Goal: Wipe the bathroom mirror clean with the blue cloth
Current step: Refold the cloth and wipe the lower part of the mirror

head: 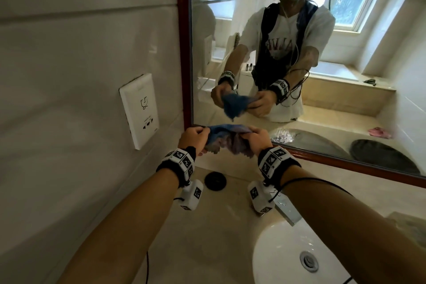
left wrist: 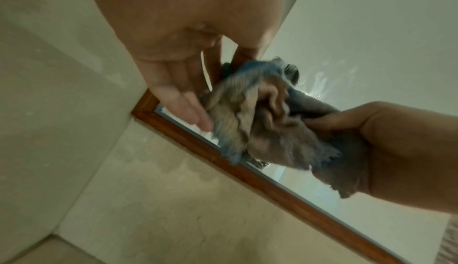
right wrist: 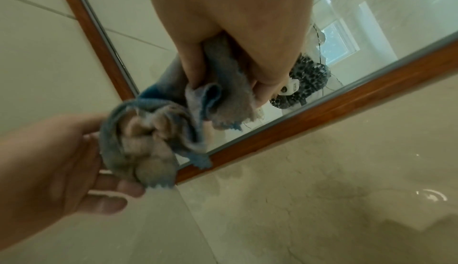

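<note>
Both hands, the left grip (head: 194, 137) and right grip (head: 255, 138), hold the bunched soft blue cloth (head: 221, 139) just before the wood-framed mirror's (head: 299, 76) bottom-left corner.

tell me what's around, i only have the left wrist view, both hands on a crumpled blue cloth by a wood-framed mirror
Observer: A white oval sink basin sits low on the right of the beige stone counter.
Operator: anything lying on the counter
Observer: A round black disc, below the left hand.
Operator: cloth touching the glass yet
Observer: No. The crumpled blue cloth, also gripped by the right hand, is held just short of the wood-framed mirror, near its lower left corner.
</note>
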`<control>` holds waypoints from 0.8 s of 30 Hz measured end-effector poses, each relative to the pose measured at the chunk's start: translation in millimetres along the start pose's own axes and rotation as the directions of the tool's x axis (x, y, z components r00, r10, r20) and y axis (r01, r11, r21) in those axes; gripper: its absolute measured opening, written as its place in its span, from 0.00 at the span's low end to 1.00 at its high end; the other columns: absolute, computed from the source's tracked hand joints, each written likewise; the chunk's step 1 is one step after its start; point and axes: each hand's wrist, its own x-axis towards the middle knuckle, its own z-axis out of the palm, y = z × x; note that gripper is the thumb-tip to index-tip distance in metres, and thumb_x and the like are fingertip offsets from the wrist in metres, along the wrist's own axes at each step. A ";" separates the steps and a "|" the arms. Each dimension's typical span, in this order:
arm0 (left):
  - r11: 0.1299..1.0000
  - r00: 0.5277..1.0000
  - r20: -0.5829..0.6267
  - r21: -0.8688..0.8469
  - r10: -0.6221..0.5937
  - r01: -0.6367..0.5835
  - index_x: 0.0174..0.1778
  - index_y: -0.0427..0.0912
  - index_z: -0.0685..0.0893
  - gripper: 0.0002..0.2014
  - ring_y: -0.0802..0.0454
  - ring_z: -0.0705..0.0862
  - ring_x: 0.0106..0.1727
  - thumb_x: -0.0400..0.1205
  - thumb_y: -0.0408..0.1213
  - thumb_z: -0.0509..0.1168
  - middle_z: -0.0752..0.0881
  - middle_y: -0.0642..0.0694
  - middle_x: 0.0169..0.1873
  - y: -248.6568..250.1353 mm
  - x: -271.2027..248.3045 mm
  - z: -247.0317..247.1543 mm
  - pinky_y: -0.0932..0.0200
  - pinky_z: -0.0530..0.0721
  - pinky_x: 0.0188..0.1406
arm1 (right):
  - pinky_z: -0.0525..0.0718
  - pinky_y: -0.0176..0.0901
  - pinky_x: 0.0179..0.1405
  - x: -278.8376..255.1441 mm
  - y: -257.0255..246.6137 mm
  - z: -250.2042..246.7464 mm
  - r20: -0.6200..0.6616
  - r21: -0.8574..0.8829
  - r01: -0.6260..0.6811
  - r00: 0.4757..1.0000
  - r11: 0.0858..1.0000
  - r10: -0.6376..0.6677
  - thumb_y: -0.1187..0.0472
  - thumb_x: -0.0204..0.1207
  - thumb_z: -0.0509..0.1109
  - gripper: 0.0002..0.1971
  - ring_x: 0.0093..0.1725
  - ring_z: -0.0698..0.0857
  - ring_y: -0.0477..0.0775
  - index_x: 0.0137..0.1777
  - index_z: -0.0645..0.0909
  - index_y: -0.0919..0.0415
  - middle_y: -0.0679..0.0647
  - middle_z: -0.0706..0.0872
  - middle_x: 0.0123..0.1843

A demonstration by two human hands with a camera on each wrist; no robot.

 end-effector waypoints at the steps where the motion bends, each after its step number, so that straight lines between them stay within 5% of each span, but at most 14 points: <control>1: 1.000 0.999 0.043 0.013 -0.014 0.013 0.47 0.45 0.88 0.11 0.43 0.89 0.39 0.82 0.46 0.63 0.88 0.43 0.41 -3.4 -0.8 0.1 0.51 0.89 0.38 | 0.81 0.39 0.33 0.5 -0.3 -2.4 -0.017 -0.023 0.022 1.000 0.999 -0.023 0.68 0.80 0.64 0.12 0.43 0.85 0.57 0.59 0.84 0.63 0.60 0.87 0.47; 4: 0.997 0.994 0.107 0.078 0.002 -0.010 0.40 0.50 0.88 0.06 0.45 0.85 0.47 0.79 0.43 0.66 0.88 0.47 0.42 -8.8 -2.5 1.4 0.55 0.83 0.45 | 0.86 0.46 0.42 2.0 -2.7 -5.7 -0.053 -0.057 0.061 0.997 0.997 -0.064 0.67 0.80 0.63 0.10 0.48 0.86 0.60 0.55 0.85 0.59 0.59 0.87 0.46; 7: 0.999 0.989 0.149 0.035 0.001 -0.006 0.43 0.49 0.89 0.08 0.46 0.85 0.50 0.80 0.43 0.64 0.90 0.47 0.45 -5.4 -6.1 5.8 0.58 0.80 0.47 | 0.84 0.38 0.30 1.3 -9.1 -4.3 -0.048 -0.052 0.075 0.996 0.996 -0.077 0.67 0.81 0.62 0.11 0.41 0.85 0.56 0.57 0.85 0.60 0.55 0.86 0.41; 10: 0.995 0.972 0.234 -0.091 -0.020 0.043 0.54 0.50 0.86 0.17 0.48 0.86 0.52 0.81 0.57 0.62 0.89 0.47 0.52 3.3 -13.1 11.7 0.55 0.78 0.49 | 0.79 0.33 0.22 2.6 -13.0 1.0 -0.040 -0.021 0.073 0.997 0.997 -0.074 0.68 0.81 0.62 0.12 0.35 0.83 0.53 0.58 0.85 0.62 0.54 0.86 0.37; 13: 0.970 0.943 0.326 -0.198 -0.071 0.142 0.71 0.51 0.77 0.33 0.47 0.84 0.58 0.77 0.69 0.58 0.84 0.48 0.61 12.9 -16.4 18.4 0.49 0.81 0.53 | 0.87 0.45 0.43 -1.1 -16.5 6.0 -0.010 0.029 0.085 0.996 0.996 -0.085 0.69 0.81 0.63 0.12 0.49 0.87 0.61 0.56 0.86 0.57 0.59 0.88 0.47; 17: 0.907 0.918 0.384 -0.345 -0.099 0.242 0.68 0.44 0.80 0.38 0.42 0.86 0.58 0.72 0.72 0.60 0.86 0.41 0.60 18.0 -11.5 27.1 0.42 0.86 0.55 | 0.85 0.45 0.51 -7.2 -18.7 10.7 0.073 0.074 0.097 0.992 0.993 -0.102 0.76 0.78 0.63 0.18 0.56 0.84 0.60 0.62 0.83 0.60 0.62 0.86 0.57; 20: 0.818 0.909 0.407 -0.490 -0.091 0.302 0.65 0.42 0.82 0.33 0.38 0.87 0.57 0.74 0.65 0.66 0.87 0.37 0.57 21.4 -8.9 32.0 0.42 0.89 0.46 | 0.85 0.46 0.54 -8.3 -16.1 9.5 0.132 0.130 0.076 0.987 0.989 -0.093 0.84 0.73 0.63 0.27 0.56 0.84 0.62 0.68 0.79 0.61 0.65 0.85 0.61; 24: 0.780 0.926 0.373 -0.560 -0.062 0.278 0.65 0.38 0.83 0.19 0.36 0.86 0.56 0.80 0.42 0.69 0.86 0.34 0.59 23.4 -6.1 31.9 0.47 0.88 0.41 | 0.85 0.34 0.39 -16.0 -20.1 2.8 0.202 0.164 0.042 0.976 0.986 -0.075 0.90 0.67 0.59 0.35 0.45 0.84 0.50 0.69 0.76 0.59 0.55 0.84 0.52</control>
